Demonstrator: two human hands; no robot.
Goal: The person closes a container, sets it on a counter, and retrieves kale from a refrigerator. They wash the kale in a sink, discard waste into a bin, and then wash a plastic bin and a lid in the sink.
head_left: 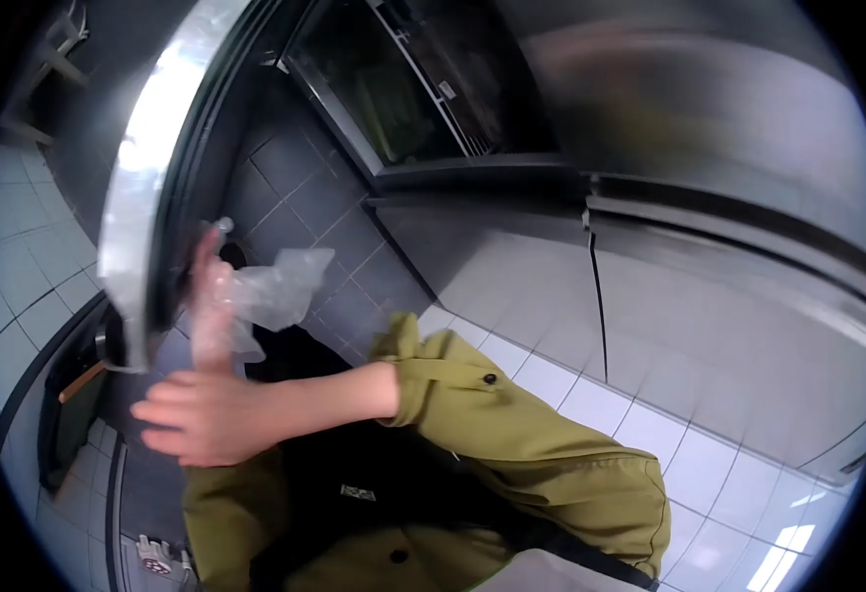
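Observation:
My left hand (pixel 214 281) points up beside the metal door edge, blurred by motion. Thin clear plastic (pixel 285 286) surrounds it and bunches out to its right; whether the fingers grip it cannot be made out. My right hand (pixel 206 419) crosses over my left forearm near the wrist, its fingers apart and pointing left, with nothing seen in them. Both arms have rolled olive sleeves (pixel 531 424).
A thick door (pixel 147 168) with a shiny metal edge stands close on the left. Steel cabinet fronts (pixel 512 257) and a dark glass-fronted unit (pixel 383 89) are ahead and right. The floor has dark tiles (pixel 304 197) and white tiles (pixel 650 439).

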